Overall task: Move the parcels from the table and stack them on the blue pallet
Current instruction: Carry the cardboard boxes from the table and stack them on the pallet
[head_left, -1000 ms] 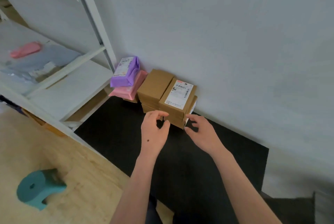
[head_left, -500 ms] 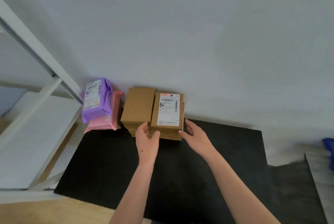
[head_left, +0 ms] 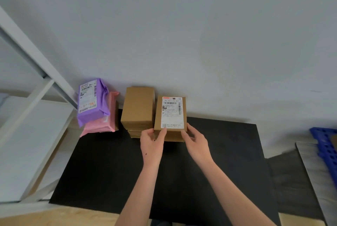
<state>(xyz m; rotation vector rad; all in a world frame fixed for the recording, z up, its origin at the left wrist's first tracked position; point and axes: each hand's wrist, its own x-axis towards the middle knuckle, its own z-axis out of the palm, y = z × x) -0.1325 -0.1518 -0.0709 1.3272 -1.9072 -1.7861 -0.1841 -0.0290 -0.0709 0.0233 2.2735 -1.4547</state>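
In the head view, the brown cardboard box with a white shipping label (head_left: pixel 170 112) sits on another cardboard box at the back of the black counter (head_left: pixel 109 171), against the grey wall. The left hand (head_left: pixel 152 143) and right hand (head_left: pixel 196 142) each have a closed grip on its near corners, with the left thumb on the label. Just to its left stands a plain brown cardboard box (head_left: pixel 138 106), then a purple plastic mailer (head_left: pixel 92 103) on a pink mailer (head_left: pixel 104 125), and the blue pallet (head_left: pixel 324 143) shows at the right edge.
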